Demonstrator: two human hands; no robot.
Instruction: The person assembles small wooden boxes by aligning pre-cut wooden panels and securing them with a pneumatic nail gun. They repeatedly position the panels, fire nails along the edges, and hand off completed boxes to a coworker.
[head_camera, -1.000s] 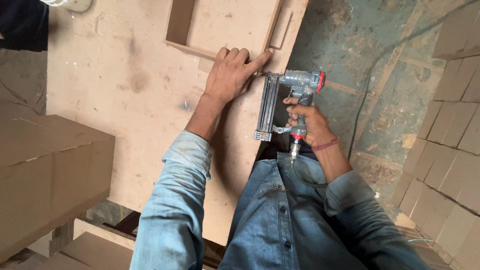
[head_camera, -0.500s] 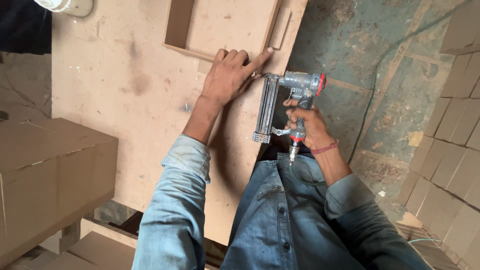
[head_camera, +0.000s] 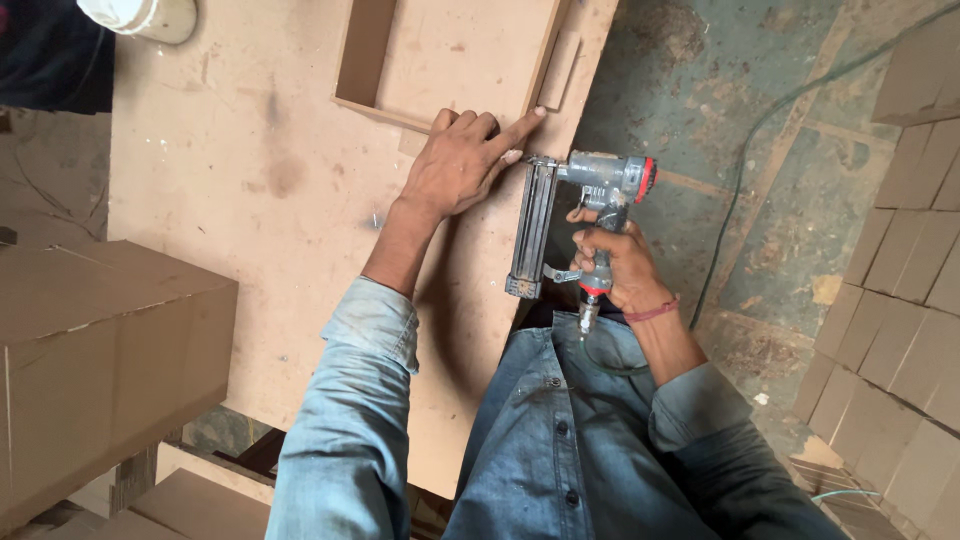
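Observation:
My left hand (head_camera: 465, 160) presses flat on a brown fibreboard frame (head_camera: 455, 55) at its near corner, index finger stretched along the frame's right strip. My right hand (head_camera: 618, 265) grips the handle of a grey pneumatic nail gun (head_camera: 585, 200) with a red end cap. The gun's nose sits just right of my left fingertips, at the frame's corner. Its long magazine points back toward me. The frame lies on a large fibreboard sheet (head_camera: 260, 200) that serves as the work surface.
A big brown board box (head_camera: 100, 350) stands at the left. Stacked board pieces (head_camera: 900, 300) line the right side. A green air hose (head_camera: 760, 170) runs across the stained concrete floor. A white round object (head_camera: 140, 15) sits at the top left.
The view has drifted slightly. My left index finger now reaches further along the frame's corner. The nail gun stays at the same corner.

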